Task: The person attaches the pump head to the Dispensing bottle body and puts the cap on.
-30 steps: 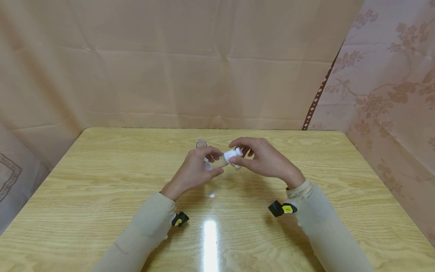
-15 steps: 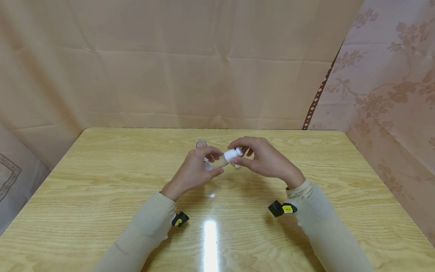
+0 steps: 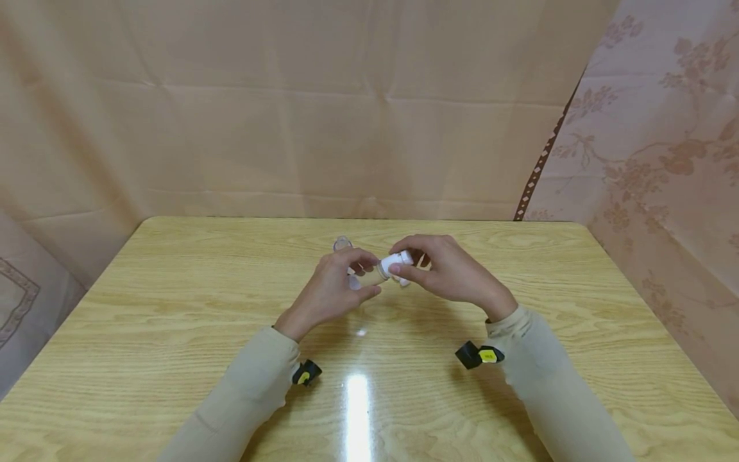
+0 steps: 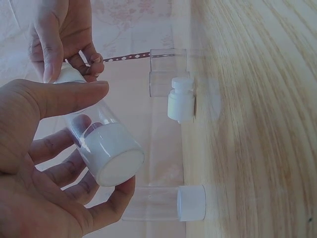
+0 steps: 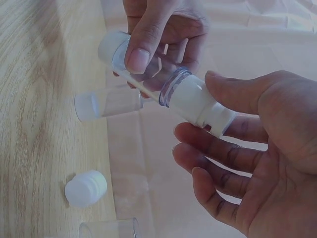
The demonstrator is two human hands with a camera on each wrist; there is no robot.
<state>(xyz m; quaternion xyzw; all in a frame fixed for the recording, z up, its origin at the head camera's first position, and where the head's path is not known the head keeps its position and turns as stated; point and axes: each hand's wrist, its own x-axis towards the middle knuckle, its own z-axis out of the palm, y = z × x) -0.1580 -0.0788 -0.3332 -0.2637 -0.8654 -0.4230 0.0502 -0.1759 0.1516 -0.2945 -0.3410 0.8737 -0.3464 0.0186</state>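
My left hand holds a clear plastic pump bottle with a white base, tilted above the table. Its thumb lies across the clear wall and the fingers curl round the other side. At the bottle's threaded neck sits a white pump head. My right hand holds this pump head, with the thumb on its collar and the fingers beneath. In the left wrist view the right fingers and the left thumb hide much of the pump head.
On the table stands a second clear bottle with a white base. Another white pump head and a clear cylindrical piece stand near it. A beige cloth hangs behind the table's far edge.
My right thumb and fingers have shifted a little back and forth round the white pump head, which shows a slightly different side. My left hand keeps its hold and place.
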